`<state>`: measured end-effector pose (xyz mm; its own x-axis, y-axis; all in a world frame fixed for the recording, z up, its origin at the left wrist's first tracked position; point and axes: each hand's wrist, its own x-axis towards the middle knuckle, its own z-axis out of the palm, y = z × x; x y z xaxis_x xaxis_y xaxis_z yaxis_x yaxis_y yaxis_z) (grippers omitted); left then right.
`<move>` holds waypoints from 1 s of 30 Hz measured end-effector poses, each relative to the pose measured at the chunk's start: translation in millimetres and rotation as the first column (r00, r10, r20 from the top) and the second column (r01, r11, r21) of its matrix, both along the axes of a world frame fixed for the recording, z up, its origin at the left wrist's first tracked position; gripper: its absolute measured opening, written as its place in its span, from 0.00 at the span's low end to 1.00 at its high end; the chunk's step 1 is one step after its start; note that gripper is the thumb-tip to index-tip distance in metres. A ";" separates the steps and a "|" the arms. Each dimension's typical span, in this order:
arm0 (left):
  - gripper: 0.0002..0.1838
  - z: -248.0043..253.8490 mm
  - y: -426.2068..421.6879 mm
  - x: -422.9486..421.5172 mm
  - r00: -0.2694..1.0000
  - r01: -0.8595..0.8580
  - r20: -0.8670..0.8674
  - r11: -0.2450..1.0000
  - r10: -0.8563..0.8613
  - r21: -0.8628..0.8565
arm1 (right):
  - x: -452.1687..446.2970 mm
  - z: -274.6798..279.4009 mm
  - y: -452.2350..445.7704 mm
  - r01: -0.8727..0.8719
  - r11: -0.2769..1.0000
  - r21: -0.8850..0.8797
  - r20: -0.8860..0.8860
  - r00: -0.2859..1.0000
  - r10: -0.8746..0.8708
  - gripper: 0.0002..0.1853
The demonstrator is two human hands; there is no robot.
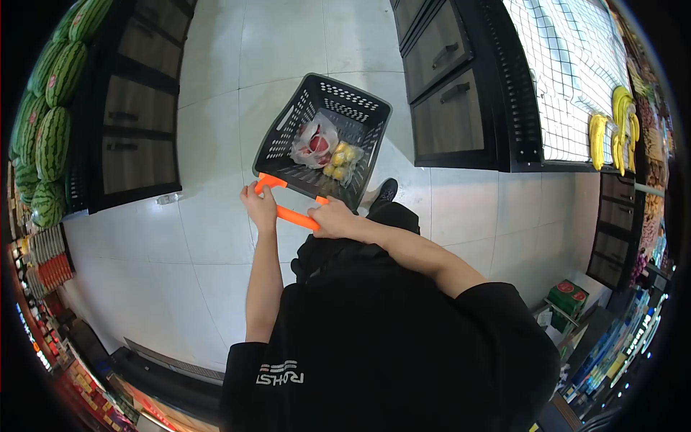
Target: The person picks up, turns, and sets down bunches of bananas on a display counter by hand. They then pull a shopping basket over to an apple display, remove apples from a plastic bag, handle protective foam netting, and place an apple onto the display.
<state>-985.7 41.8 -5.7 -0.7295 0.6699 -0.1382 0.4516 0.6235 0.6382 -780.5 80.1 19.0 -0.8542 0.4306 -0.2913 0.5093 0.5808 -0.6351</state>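
Observation:
A dark grey plastic shopping basket [374, 108] with perforated walls sits in front of me, and its orange handle [296, 218] points toward my body. My left hand [260, 207] is closed around the left end of that handle. On the handle's right side, near the basket's rim, my right hand [333, 218] grips it with curled fingers. Inside the basket lies a clear plastic bag of dark red items [317, 144], probably fruit. Touching it on the right is a clear bag of round yellow fruit [340, 161].
Striped watermelons [54, 140] are piled on a dark cabinet [140, 115] at the left. To the right, bananas [620, 133] lie by a white grid-patterned display top [568, 72]. A pale tiled floor [281, 36] runs between the cabinets. One black shoe [387, 191] shows beside the basket.

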 end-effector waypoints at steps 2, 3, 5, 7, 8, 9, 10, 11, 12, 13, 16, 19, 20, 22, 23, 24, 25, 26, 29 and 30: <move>0.22 -1.7 4.8 -0.6 0.995 0.043 -0.088 0.997 -0.048 -0.062 | 2.5 4.6 5.9 0.009 0.999 0.051 -0.004 1.000 -0.009 0.16; 0.22 -2.6 8.0 -0.4 0.995 0.051 -0.084 0.997 -0.056 -0.057 | 4.0 5.1 7.8 0.017 0.998 0.055 0.000 1.000 -0.017 0.16; 0.21 -5.2 17.7 2.2 0.995 0.075 -0.069 0.997 -0.076 -0.022 | 7.9 6.0 14.9 0.107 0.992 0.065 0.026 0.994 -0.109 0.16; 0.21 0.1 33.7 4.8 0.992 0.094 -0.076 0.995 -0.097 -0.040 | 8.9 6.6 26.1 0.123 0.991 0.058 0.037 0.991 -0.126 0.16; 0.21 3.5 43.4 5.2 0.989 0.108 -0.090 0.992 -0.114 -0.063 | 8.3 7.1 32.8 0.136 0.990 0.046 0.042 0.990 -0.138 0.16; 0.21 3.6 52.8 5.3 0.989 0.116 -0.090 0.992 -0.121 -0.057 | 7.5 16.4 40.6 0.146 0.988 0.057 0.090 0.984 -0.151 0.16; 0.21 3.9 63.2 5.7 0.989 0.127 -0.076 0.991 -0.130 -0.050 | 7.9 17.9 47.1 0.155 0.986 0.062 0.090 0.983 -0.160 0.16; 0.22 4.3 72.9 5.8 0.988 0.138 -0.061 0.990 -0.140 -0.044 | 8.4 19.7 52.8 0.196 0.979 0.060 0.095 0.975 -0.201 0.15; 0.22 3.7 82.2 5.9 0.987 0.147 -0.060 0.988 -0.149 -0.040 | 9.3 20.2 58.1 0.237 0.970 0.056 0.100 0.965 -0.242 0.15; 0.22 3.1 91.7 6.4 0.985 0.161 -0.049 0.986 -0.163 -0.036 | 10.3 20.0 64.4 0.272 0.961 0.058 0.103 0.955 -0.277 0.15; 0.23 11.0 124.9 13.3 0.979 0.200 -0.023 0.976 -0.202 -0.083 | 18.4 21.7 92.6 0.301 0.950 0.078 0.111 0.945 -0.308 0.15; 0.23 26.9 158.7 26.3 0.965 0.242 -0.056 0.953 -0.256 -0.184 | 30.5 24.4 126.1 0.337 0.939 0.064 0.134 0.930 -0.342 0.18; 0.23 30.6 168.3 31.0 0.951 0.260 -0.104 0.938 -0.290 -0.231 | 35.2 24.6 136.5 0.348 0.935 0.066 0.139 0.925 -0.354 0.19; 0.23 26.2 188.3 36.6 0.940 0.290 -0.118 0.931 -0.321 -0.223 | 44.3 25.7 159.2 0.374 0.926 0.055 0.147 0.914 -0.378 0.18; 0.22 24.1 199.1 39.3 0.930 0.313 -0.130 0.926 -0.344 -0.212 | 49.2 22.0 170.3 0.390 0.919 0.060 0.138 0.909 -0.395 0.18; 0.22 20.9 211.2 42.2 0.926 0.322 -0.133 0.922 -0.354 -0.214 | 53.8 22.4 182.6 0.406 0.912 0.065 0.128 0.903 -0.411 0.18; 0.22 18.5 220.3 42.9 0.916 0.347 -0.141 0.919 -0.375 -0.187 | 56.2 23.9 191.5 0.413 0.908 0.076 0.135 0.898 -0.420 0.18; 0.21 14.6 232.1 46.9 0.907 0.372 -0.148 0.914 -0.395 -0.160 | 61.3 23.7 203.5 0.421 0.904 0.074 0.133 0.894 -0.427 0.18; 0.21 12.0 268.6 55.6 0.892 0.408 -0.155 0.905 -0.424 -0.123 | 72.4 24.9 241.7 0.436 0.897 0.069 0.159 0.883 -0.442 0.17; 0.21 10.3 280.1 57.5 0.891 0.409 -0.161 0.904 -0.425 -0.124 | 75.9 23.0 253.9 0.449 0.891 0.068 0.153 0.878 -0.454 0.17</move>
